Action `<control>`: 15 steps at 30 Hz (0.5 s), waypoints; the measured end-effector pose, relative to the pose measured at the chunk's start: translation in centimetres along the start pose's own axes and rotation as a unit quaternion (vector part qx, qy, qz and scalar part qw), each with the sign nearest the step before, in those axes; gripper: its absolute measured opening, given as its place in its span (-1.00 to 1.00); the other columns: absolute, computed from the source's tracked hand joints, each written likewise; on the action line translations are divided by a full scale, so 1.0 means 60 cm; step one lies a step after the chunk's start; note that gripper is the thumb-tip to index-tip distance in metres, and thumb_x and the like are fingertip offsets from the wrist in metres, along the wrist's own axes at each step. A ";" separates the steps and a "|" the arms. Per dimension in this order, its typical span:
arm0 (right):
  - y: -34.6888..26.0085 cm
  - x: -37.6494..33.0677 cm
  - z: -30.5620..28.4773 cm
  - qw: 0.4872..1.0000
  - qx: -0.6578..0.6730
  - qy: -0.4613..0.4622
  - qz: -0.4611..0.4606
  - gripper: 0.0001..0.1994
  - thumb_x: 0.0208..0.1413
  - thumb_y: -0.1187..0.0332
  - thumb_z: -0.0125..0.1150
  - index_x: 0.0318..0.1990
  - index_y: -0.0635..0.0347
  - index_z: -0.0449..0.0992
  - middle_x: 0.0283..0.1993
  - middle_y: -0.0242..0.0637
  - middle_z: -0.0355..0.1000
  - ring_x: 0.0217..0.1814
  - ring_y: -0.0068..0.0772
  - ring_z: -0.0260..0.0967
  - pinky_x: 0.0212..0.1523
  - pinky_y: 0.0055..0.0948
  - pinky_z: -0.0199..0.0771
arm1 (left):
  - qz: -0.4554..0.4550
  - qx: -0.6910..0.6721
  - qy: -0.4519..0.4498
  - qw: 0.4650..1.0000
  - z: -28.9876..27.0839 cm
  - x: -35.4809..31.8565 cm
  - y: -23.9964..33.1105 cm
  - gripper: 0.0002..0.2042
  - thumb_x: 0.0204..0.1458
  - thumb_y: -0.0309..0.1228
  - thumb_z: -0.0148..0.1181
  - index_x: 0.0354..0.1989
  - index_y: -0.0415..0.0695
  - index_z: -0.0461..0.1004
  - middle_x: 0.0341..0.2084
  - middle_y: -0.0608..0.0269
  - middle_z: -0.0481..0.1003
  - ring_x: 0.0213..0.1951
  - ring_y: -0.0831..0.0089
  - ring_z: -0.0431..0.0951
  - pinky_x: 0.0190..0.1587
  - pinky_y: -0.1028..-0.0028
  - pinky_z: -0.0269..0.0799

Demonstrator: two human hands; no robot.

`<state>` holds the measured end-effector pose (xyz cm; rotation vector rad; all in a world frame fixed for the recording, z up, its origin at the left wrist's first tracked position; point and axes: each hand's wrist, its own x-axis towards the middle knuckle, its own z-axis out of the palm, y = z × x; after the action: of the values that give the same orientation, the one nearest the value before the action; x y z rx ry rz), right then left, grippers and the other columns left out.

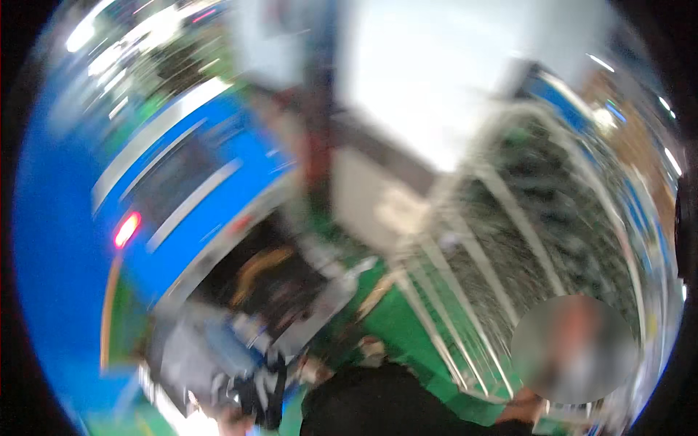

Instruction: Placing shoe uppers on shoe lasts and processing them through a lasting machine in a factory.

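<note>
Motion smears the whole head view. My right hand (522, 407) reaches out at the lower right from a black sleeve, close to the lower end of a white barred metal cage (476, 265). Whether it grips a bar cannot be made out. At the lower left edge, my left hand (234, 423) is partly cut off, beside a black-and-white item (269, 389) too blurred to name. Its fingers are unclear. Dark, grainy-looking contents (560, 211) show behind the cage bars.
A blue machine (240, 232) with a glowing red light (127, 229) and a dark opening stands on the left. A large white panel (429, 65) is at the top. Green floor (407, 323) shows between machine and cage. A blurred disc (574, 349) covers part of the lower right.
</note>
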<state>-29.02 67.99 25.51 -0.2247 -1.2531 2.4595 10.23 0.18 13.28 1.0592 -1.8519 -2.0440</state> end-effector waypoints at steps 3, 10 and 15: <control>0.143 -0.049 0.157 0.983 -0.158 0.002 0.093 -0.60 0.34 0.30 0.08 0.27 0.22 0.37 -0.28 -0.47 0.38 -0.38 -0.62 0.25 -0.43 -0.60 0.26 | -0.089 0.127 0.153 0.976 -0.074 -0.065 -0.078 -0.49 -0.12 -0.37 0.44 0.02 -0.39 0.54 0.05 -0.06 0.55 0.13 0.18 0.51 0.22 0.30 0.36; 0.439 -0.226 0.445 0.872 -0.246 -0.300 0.299 -0.60 0.35 0.37 0.07 0.27 0.35 0.34 -0.20 -0.24 0.51 -0.33 -0.49 0.44 -0.35 -0.55 0.49 | -0.225 0.488 0.303 0.787 -0.199 -0.053 -0.322 -0.66 -0.15 -0.04 0.41 -0.31 -0.02 0.69 -0.17 0.05 0.59 0.01 0.01 0.48 0.12 0.11 0.36; 0.499 -0.374 0.556 0.747 -0.345 -0.526 0.216 -0.61 0.33 0.35 0.10 0.23 0.35 0.36 -0.25 -0.26 0.49 -0.36 -0.52 0.43 -0.41 -0.52 0.40 | -0.147 0.463 0.394 0.780 -0.217 -0.128 -0.342 -0.70 -0.22 -0.08 0.40 -0.36 0.02 0.69 -0.31 0.10 0.60 -0.08 0.08 0.52 0.04 0.14 0.40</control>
<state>-26.09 18.17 20.55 0.9503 -2.8344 2.3064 30.23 -1.55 -2.42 2.0834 -2.1794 -0.3691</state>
